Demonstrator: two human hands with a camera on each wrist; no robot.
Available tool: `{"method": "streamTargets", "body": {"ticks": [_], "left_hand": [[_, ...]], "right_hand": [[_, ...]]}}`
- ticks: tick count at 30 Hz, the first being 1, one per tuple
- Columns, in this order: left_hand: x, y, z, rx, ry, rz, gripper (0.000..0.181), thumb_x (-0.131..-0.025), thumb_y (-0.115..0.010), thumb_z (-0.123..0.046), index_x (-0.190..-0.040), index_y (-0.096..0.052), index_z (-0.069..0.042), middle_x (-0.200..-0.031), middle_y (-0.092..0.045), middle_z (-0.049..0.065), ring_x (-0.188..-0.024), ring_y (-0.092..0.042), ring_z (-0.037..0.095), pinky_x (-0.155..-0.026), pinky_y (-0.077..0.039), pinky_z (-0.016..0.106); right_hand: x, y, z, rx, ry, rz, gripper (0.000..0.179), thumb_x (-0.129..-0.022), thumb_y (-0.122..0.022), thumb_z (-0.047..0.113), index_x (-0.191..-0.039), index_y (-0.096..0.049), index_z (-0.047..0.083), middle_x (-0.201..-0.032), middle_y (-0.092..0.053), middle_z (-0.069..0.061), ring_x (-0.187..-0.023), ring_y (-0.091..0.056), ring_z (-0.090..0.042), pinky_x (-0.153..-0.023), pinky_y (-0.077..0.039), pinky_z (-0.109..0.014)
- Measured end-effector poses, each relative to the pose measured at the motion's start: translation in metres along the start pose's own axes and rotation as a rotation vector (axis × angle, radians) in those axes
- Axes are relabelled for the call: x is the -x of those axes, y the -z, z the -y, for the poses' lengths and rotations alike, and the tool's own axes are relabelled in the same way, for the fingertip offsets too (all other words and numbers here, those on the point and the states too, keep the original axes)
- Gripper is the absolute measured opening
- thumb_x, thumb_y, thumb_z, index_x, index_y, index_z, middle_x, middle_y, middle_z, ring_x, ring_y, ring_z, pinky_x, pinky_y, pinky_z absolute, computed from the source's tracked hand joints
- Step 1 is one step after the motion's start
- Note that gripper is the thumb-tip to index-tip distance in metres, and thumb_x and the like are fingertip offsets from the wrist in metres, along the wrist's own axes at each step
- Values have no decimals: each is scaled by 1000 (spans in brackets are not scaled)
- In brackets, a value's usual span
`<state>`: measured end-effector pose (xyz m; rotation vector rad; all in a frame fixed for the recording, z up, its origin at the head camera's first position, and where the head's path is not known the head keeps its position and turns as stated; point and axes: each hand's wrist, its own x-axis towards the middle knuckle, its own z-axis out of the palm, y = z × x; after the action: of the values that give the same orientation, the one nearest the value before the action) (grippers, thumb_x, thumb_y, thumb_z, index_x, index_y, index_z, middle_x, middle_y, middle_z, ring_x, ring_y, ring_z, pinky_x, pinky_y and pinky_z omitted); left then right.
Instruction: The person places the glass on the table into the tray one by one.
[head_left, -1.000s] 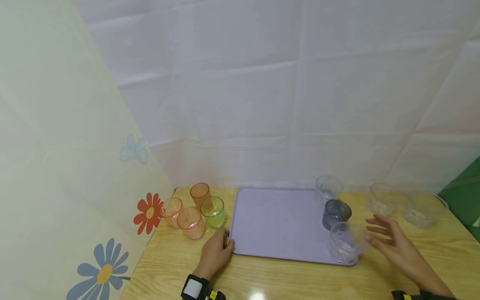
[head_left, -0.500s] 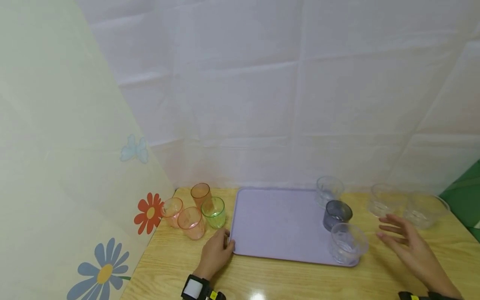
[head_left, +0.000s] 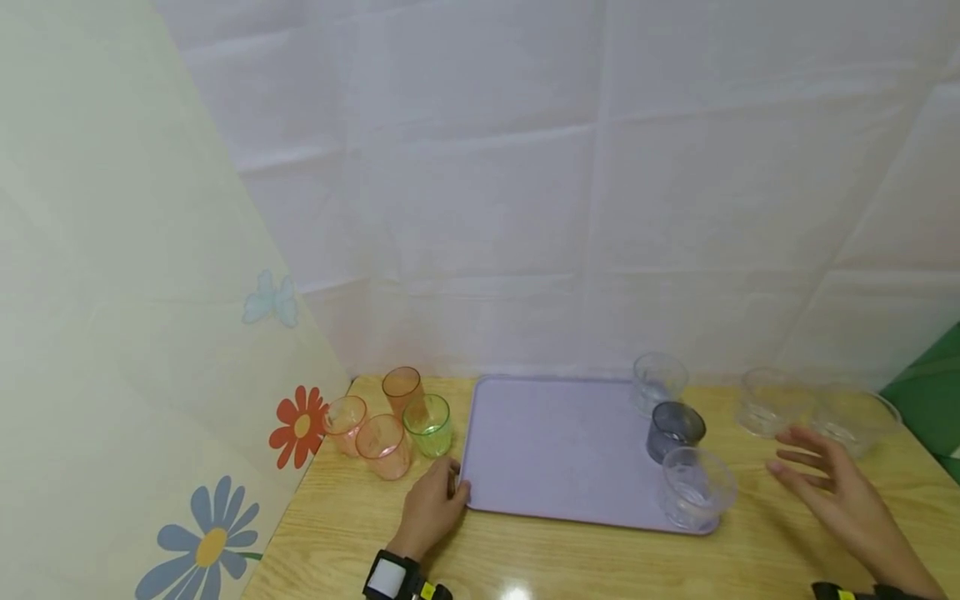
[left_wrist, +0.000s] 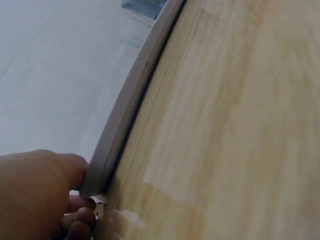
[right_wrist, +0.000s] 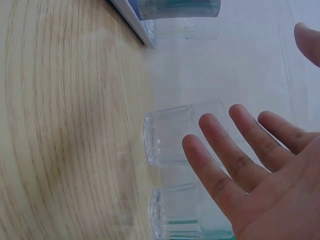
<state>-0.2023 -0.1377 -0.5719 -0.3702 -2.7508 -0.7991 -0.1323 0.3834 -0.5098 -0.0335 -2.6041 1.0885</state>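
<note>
Lilac tray [head_left: 555, 442] lies flat on the wood-grain worktop [head_left: 600, 562], long side toward the person. Left hand [head_left: 431, 508] grips tray's front left corner: thumb at the rim, other fingers curled below it in the left wrist view. Right hand [head_left: 840, 487] is off to the right of the tray, fingers spread and extended, holding nothing, near the clear tumblers there.

On tray, all along its right end: clear glass bowl-shaped tumbler [head_left: 693, 492] at front corner, smoke-grey tumbler [head_left: 675, 433] just behind it, another clear tumbler [head_left: 657, 387] at back corner. All upright.

Right of tray, on worktop: two upright clear tumblers, inner one [head_left: 763, 404] and outer one [head_left: 847, 417], the outer partly behind the right hand.

Left of tray: cluster of four upright coloured tumblers. Green one [head_left: 427, 429] nearest tray, amber-brown one [head_left: 401, 390] toward the back, front orange one [head_left: 384, 450] and far-left orange one [head_left: 343, 425].

White sheet [head_left: 480, 208] hangs behind tray.
</note>
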Motion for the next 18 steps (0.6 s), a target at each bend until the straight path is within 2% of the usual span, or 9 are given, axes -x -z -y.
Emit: {"method": "streamTargets", "body": {"ticks": [3,4,5,8,9,11,18], "left_hand": [[0,0,-1,2,2,7,19,-85,-67,-28,-98,-56,-19,-68,-44,-11,-54,-43,5,-47,-33,23],[0,0,-1,3,2,8,19,-85,-67,-28,-98,-56,-18,-68,-44,-11,-54,-43,5,-47,-33,23],[0,0,-1,4,2,9,19,-85,-67,-28,-98,-57,-18,-68,-44,-11,-54,-43,5,-47,-33,23],[0,1,-1,5,7,8,19,-85,-67,-28,-98,-56,-19,-68,-44,-11,-55,-43,6,-47,-33,23],[0,1,-1,4,7,7,19,-85,-67,-28,-98,-56,-19,-68,-44,-11,-55,-42,5,-47,-33,23],[0,1,0,5,4,2,19,-85,-67,-27,-97,-56,-19,-68,-43,-11,-54,-42,5,-47,-32,23],[0,1,-1,3,-14,-21,19,-84,-69,-25,-97,-57,-17,-67,-43,-12,-54,-41,4,-47,-32,23]], "right_hand": [[1,2,-3,10,4,-5,76,-94,-62,29,-149,-20,-3,-129,-41,-24,-95,-32,20,-65,-43,-17],[1,3,-4,13,2,-7,76,-95,-61,29,-149,-19,-3,-130,-40,-25,-95,-32,19,-68,-47,-22],[1,3,-4,13,-5,0,77,-95,-60,30,-150,-17,-3,-131,-39,-27,-99,-39,12,-72,-48,-30],[-1,4,-7,5,-36,36,80,-97,-57,32,-150,-10,-5,-136,-34,-35,-109,-49,-24,-76,-45,-55],[-2,4,-8,4,-48,45,81,-98,-56,33,-150,-9,-6,-137,-32,-37,-110,-46,-37,-75,-42,-62],[-3,5,-9,2,-69,58,82,-98,-54,34,-150,-6,-8,-137,-29,-41,-108,-37,-57,-75,-39,-67],[-9,9,-13,36,-117,25,87,-97,-55,39,-150,-3,-7,-138,-25,-45,-109,-36,-62,-76,-36,-70]]}}
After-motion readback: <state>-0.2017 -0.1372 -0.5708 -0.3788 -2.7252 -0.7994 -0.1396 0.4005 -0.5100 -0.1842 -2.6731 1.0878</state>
